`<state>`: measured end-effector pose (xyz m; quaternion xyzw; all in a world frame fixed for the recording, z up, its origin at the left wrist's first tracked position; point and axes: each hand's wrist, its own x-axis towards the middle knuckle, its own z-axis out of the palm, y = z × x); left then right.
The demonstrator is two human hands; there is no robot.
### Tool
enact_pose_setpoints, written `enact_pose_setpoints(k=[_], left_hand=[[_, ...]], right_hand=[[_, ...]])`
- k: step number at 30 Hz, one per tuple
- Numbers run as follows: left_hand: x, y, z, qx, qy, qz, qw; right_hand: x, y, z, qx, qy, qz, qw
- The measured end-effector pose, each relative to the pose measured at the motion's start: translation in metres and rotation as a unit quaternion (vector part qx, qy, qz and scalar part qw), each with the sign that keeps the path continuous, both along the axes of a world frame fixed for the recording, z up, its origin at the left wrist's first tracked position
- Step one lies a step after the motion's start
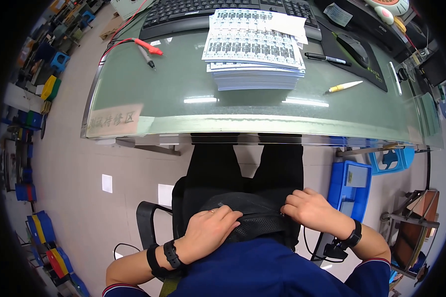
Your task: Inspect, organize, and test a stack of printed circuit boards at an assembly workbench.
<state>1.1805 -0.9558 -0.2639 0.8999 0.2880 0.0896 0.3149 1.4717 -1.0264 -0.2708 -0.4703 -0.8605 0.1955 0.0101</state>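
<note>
Holding a black mesh backpack (250, 218) on our lap, our left hand (210, 230) lies flat on top while our right hand (309, 208) pinches its edge; tugging unevenly could tip it toward the floor.

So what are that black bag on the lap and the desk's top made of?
The black bag, under the left hand and right hand, looks like matte woven fabric with a mesh panel. The desktop seems greenish glass: glossy, with light reflections.
</note>
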Motion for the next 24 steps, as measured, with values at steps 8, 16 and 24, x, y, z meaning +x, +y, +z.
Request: enact_pose_setpoints(k=[8,16,24], left_hand=[[0.003,0.016,-0.008,-0.048,-0.004,0.048,0.998],[-0.038,0.034,-0.012,-0.169,0.094,0.113,0.975],[-0.044,0.024,-0.019,-0.207,0.064,0.124,0.968]], right_hand=[[-0.046,0.06,-0.018,0.223,0.12,0.081,0.964],[-0.124,0.1,-0.029,0.225,0.156,0.204,0.94],[-0.084,0.084,-0.016,-0.031,0.16,0.083,0.983]])
